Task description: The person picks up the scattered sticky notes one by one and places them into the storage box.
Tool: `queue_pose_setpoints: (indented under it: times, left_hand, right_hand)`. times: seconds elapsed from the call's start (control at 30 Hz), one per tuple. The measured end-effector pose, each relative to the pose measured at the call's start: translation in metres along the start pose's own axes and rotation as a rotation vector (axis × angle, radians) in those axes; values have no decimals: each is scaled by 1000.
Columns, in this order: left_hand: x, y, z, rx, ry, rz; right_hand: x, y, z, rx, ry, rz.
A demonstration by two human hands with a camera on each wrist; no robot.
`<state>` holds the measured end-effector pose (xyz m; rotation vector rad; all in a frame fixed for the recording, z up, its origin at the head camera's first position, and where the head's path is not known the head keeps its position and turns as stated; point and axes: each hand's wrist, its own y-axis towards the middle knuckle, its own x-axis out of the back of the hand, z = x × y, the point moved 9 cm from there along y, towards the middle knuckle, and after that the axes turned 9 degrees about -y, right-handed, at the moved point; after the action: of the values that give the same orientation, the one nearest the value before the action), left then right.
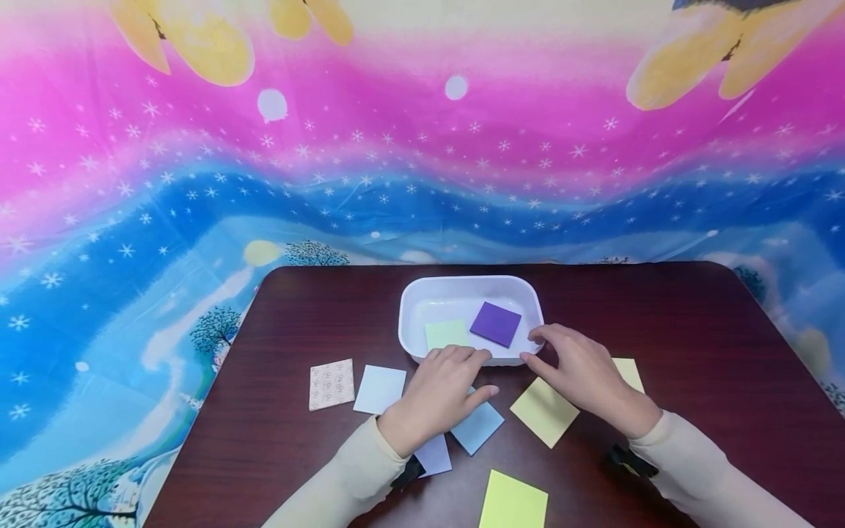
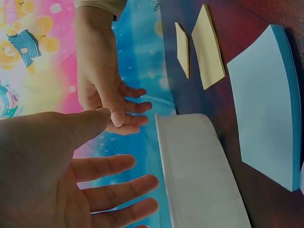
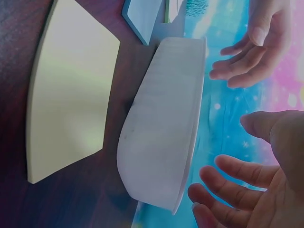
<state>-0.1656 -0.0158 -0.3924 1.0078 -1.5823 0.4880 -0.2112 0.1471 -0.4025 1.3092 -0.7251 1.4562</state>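
Both forearms reach in from the near side of the white tray (image 1: 470, 279), clothed to the wrists in pale long sleeves, the left sleeve (image 1: 343, 473) and right sleeve (image 1: 709, 466) slanting inward toward it. The left hand (image 1: 432, 403) hovers at the tray's near long side, back upward, its fingers (image 1: 454, 353) lightly bent toward the rim and its thumb (image 1: 482, 397) set apart, pointing right. The right hand (image 1: 590, 370) is at the tray's near right corner, fingers loosely bent and aimed left across the rim, thumb spread below them. Left wrist and right wrist both lie nearer the wearer than the tray. Whether the right fingertips touch its rim cannot be told.
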Motion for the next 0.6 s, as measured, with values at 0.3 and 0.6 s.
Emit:
queue_pose_setpoints:
  times: [0.3,0.6]
  left_hand:
    - [-4,-1,-6,-19,-19,-1]
    - [-7,-1,-12,-43,-13,6]
  right_hand:
    - [2,-7,-10,-19,15,-18]
    - [6,-13,-24,-37,8,-41]
